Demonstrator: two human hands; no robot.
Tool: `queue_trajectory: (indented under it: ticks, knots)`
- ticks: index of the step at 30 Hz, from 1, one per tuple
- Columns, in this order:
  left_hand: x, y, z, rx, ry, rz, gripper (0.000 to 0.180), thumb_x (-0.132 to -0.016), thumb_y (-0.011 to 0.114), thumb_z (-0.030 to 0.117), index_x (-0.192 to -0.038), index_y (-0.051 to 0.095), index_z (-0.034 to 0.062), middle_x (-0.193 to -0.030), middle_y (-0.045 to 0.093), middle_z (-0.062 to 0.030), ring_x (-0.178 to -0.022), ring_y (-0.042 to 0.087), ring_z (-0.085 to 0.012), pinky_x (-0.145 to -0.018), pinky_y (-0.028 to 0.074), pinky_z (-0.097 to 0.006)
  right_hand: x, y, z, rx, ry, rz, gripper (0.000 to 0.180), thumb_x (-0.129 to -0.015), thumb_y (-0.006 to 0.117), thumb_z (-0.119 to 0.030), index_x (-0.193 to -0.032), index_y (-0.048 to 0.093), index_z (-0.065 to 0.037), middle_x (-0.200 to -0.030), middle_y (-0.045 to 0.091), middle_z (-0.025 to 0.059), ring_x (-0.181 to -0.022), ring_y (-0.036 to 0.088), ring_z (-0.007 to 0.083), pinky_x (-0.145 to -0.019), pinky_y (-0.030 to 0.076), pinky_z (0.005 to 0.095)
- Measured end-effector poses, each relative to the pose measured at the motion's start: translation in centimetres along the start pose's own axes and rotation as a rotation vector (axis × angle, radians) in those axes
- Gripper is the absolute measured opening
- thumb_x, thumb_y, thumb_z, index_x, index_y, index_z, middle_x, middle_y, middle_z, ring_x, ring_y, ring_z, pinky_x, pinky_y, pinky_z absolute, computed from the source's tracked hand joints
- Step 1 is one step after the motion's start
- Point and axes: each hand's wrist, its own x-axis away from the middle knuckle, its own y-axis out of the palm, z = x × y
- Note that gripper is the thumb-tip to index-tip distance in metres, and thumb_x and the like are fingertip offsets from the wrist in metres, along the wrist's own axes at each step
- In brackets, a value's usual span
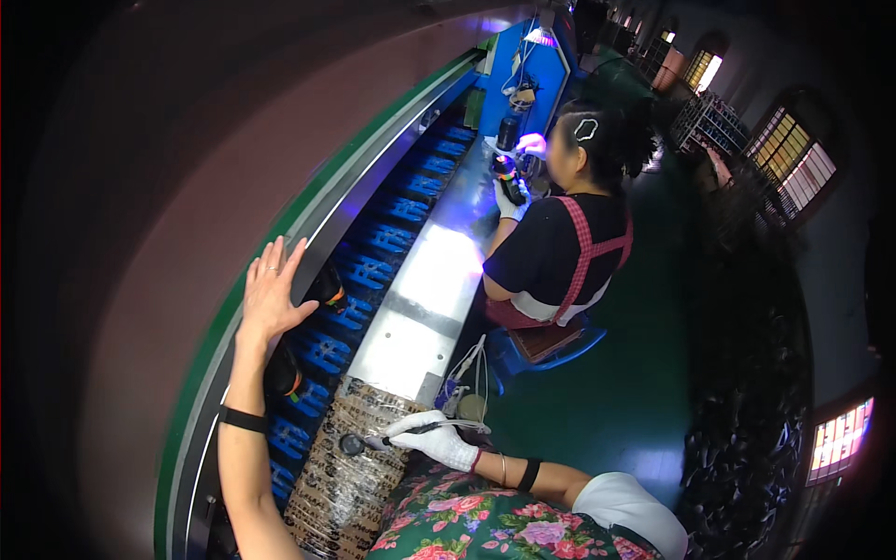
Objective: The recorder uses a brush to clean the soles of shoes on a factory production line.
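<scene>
My left hand (271, 291) is bare, with its fingers spread over the metal edge of the machine and holding nothing. Just beside it, a black shoe-like piece (329, 287) with an orange and green trim sits on the blue-slatted conveyor (353, 313). A second dark piece (283, 371) lies nearer to me, partly hidden by my left forearm. In a white glove, my right hand (435, 441) closes on a slim dark-handled brush (415, 430). Its tip points at a small dark round pot (351, 444) on the tape-covered cardboard (338, 485).
Ahead on the right, a co-worker (560, 233) in a black shirt sits on a blue stool (551, 359), holding a dark shoe (509, 177) under a purple-lit lamp (540, 37). A metal ledge (411, 322) borders the conveyor. Cords and a small container (471, 407) stand near my right hand.
</scene>
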Motion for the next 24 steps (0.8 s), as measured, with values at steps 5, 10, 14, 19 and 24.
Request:
queue_trajectory:
  ticks: [5, 10, 14, 19, 24]
  knots:
    - [-0.6, 0.0, 0.8, -0.003, -0.090, 0.007, 0.109, -0.070, 0.086, 0.036, -0.160, 0.027, 0.0257, -0.161, 0.031, -0.0217, -0.150, 0.029, -0.0379, -0.121, 0.026, -0.051, 0.1, 1.2, 1.1, -0.006, -0.029, 0.013, 0.017, -0.087, 0.076, -0.008, -0.103, 0.078, -0.002, -0.100, 0.077, 0.0060, -0.092, 0.069, 0.0119, -0.083, 0.055, 0.0252]
    - [-0.8, 1.1, 0.8, -0.044, -0.123, 0.068, 0.105, -0.071, 0.086, 0.034, -0.159, 0.031, 0.0186, -0.159, 0.037, -0.0188, -0.149, 0.032, -0.0349, -0.121, 0.027, -0.048, 1.2, 1.4, 1.8, 0.008, -0.013, 0.059, 0.017, -0.087, 0.077, -0.009, -0.102, 0.078, -0.002, -0.101, 0.077, 0.0063, -0.092, 0.069, 0.0112, -0.084, 0.054, 0.0251]
    - [-0.5, 1.1, 0.9, -0.074, -0.139, 0.097, 0.102, -0.072, 0.086, 0.032, -0.158, 0.032, 0.0175, -0.159, 0.038, -0.0167, -0.147, 0.034, -0.0332, -0.120, 0.029, -0.047, 1.8, 1.1, 1.7, -0.017, -0.035, 0.069, 0.017, -0.087, 0.077, -0.009, -0.102, 0.078, -0.002, -0.100, 0.077, 0.0067, -0.093, 0.069, 0.0112, -0.085, 0.054, 0.0257]
    - [-0.4, 0.6, 1.6, -0.077, -0.164, 0.114, 0.101, -0.072, 0.085, 0.031, -0.158, 0.032, 0.0195, -0.158, 0.040, -0.0162, -0.147, 0.035, -0.0325, -0.120, 0.029, -0.046, 2.7, 0.6, 2.0, 0.009, -0.087, 0.102, 0.018, -0.085, 0.076, -0.005, -0.103, 0.078, -0.002, -0.100, 0.078, 0.0078, -0.091, 0.071, 0.0131, -0.086, 0.055, 0.0274]
    - [-0.4, 0.5, 1.8, -0.090, -0.177, 0.122, 0.099, -0.073, 0.085, 0.031, -0.157, 0.033, 0.0220, -0.157, 0.041, -0.0153, -0.146, 0.036, -0.0317, -0.120, 0.029, -0.048, 3.3, 0.1, 2.1, 0.095, -0.109, 0.078, 0.021, -0.087, 0.076, -0.005, -0.108, 0.077, -0.002, -0.104, 0.077, 0.0079, -0.093, 0.070, 0.0130, -0.087, 0.056, 0.0278]
